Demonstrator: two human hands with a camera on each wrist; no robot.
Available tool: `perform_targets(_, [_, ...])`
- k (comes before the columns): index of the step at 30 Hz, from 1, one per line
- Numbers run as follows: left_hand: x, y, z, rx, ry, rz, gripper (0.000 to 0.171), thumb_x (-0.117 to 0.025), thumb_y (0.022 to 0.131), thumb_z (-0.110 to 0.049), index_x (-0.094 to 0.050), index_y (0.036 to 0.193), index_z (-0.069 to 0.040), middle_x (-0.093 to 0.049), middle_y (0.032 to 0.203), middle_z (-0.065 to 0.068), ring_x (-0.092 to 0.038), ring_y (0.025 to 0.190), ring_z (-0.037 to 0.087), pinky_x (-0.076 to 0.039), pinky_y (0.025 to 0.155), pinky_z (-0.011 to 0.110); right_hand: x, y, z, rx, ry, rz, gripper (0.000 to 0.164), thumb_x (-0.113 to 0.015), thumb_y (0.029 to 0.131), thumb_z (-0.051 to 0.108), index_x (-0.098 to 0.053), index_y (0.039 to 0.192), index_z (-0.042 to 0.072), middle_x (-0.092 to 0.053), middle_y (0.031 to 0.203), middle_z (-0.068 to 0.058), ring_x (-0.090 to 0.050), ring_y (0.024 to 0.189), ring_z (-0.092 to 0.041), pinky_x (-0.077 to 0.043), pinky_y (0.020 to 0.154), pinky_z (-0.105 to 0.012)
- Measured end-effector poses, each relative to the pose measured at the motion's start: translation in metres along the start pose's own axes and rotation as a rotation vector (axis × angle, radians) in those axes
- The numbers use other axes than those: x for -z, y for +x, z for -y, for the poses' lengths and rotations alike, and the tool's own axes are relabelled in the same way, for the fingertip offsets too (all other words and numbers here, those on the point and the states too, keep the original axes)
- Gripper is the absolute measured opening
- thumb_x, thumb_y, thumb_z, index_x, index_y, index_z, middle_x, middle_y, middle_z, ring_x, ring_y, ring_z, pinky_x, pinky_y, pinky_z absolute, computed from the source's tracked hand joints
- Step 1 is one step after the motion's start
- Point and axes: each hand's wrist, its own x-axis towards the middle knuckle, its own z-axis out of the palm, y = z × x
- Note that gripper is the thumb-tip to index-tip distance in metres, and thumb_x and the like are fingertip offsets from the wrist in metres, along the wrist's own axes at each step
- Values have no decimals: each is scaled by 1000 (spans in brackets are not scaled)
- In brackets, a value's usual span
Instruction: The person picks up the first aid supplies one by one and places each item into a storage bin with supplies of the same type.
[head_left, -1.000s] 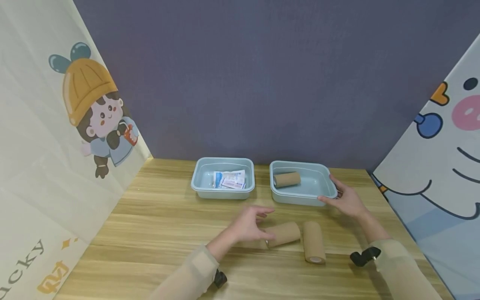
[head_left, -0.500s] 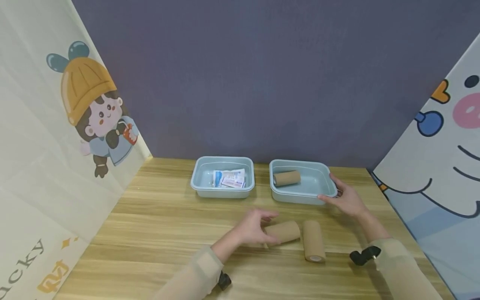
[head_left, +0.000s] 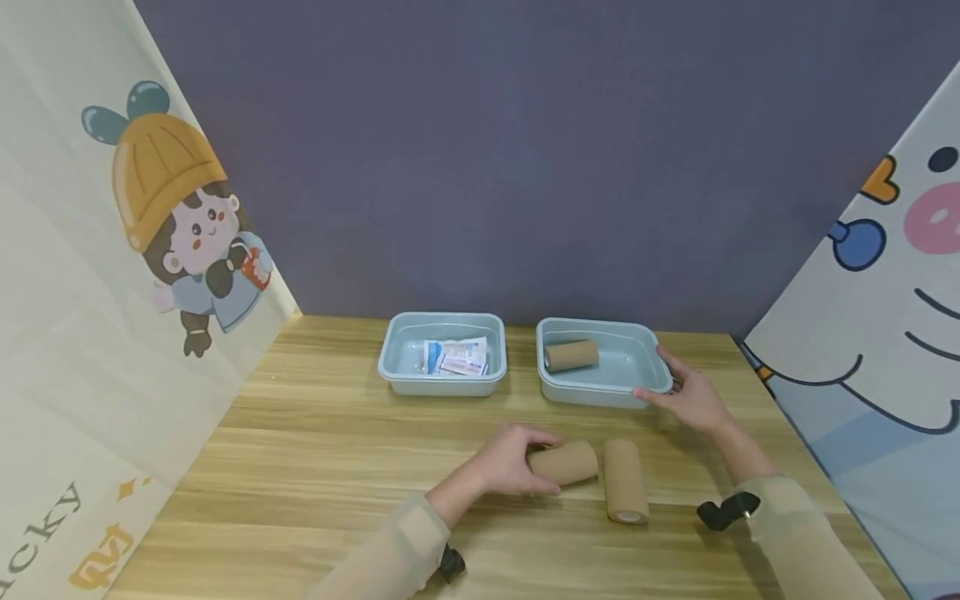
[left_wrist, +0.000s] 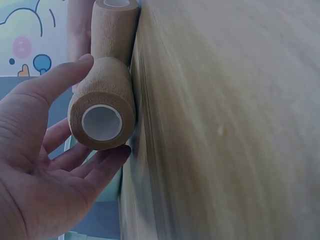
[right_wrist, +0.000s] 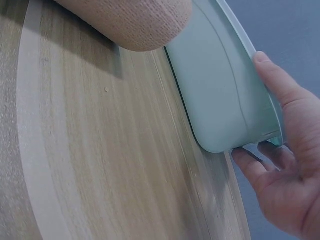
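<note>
My left hand curls round the left end of a tan bandage roll lying on the wooden table. In the left wrist view the thumb lies along one side of this bandage roll and the fingertips touch the other, with its white core facing the camera. A second tan bandage roll lies just right of it. My right hand grips the right end of a pale blue plastic box, thumb on the rim and fingers under its outer edge. A third bandage roll lies inside that box.
Left of the held box stands a matching pale blue box containing white and blue packets. A dark panel rises behind the table. Printed white sheets border both sides.
My left hand has moved slightly right and closed its thumb and fingers round the end of the left bandage roll. The right hand stays on the box.
</note>
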Motion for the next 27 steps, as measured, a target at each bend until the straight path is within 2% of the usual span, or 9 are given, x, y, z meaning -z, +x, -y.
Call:
perform_targets(7, [-1,1,0,-6,38,0,67,-96,76,-26,-72,137,-12,-76,133,2,-71,118,9,-54,102,19,-1,1,0,1,18,-4,109,-80,95,45,-11,171,10,-22,171,-35,-40,149,-58,-47,115,-61])
perform_targets(14, [-1,1,-1,19,5,-12,63,-94,77,-21,-73,136,-14,-79,127,0,-69,106,1,-54,92,15,-3,1,-1,11,18,-12,108,-81,95,43,-11,171,10,-24,171,-35,-41,148,-58,-47,114,-61])
perform_targets(17, [4,2,-4,24,-53,-24,61,-91,78,-16,-73,137,-13,-79,125,3,-67,99,0,-53,86,14,-3,2,-1,11,20,-12,108,-81,95,43,-11,171,11,-24,171,-35,-41,148,-58,-47,114,-61])
perform_targets(20, [12,5,-9,1,-108,-51,60,-90,79,-11,-72,137,-9,-78,126,9,-68,99,6,-54,85,15,-2,2,-2,10,23,-9,109,-80,95,44,-10,171,11,-23,171,-35,-41,149,-58,-47,114,-61])
perform_targets(24, [22,11,-16,-40,-95,-94,62,-91,77,-10,-72,137,-10,-78,126,10,-70,102,10,-55,85,16,-1,2,-4,6,16,-11,109,-80,95,46,-11,171,10,-24,171,-35,-41,148,-58,-50,112,-58])
perform_targets(27, [27,16,-19,-49,-58,-128,64,-92,77,-14,-72,137,-15,-79,123,7,-71,100,7,-54,83,14,0,2,-6,3,13,-14,109,-80,94,47,-13,171,8,-26,170,-35,-43,148,-57,-52,110,-56])
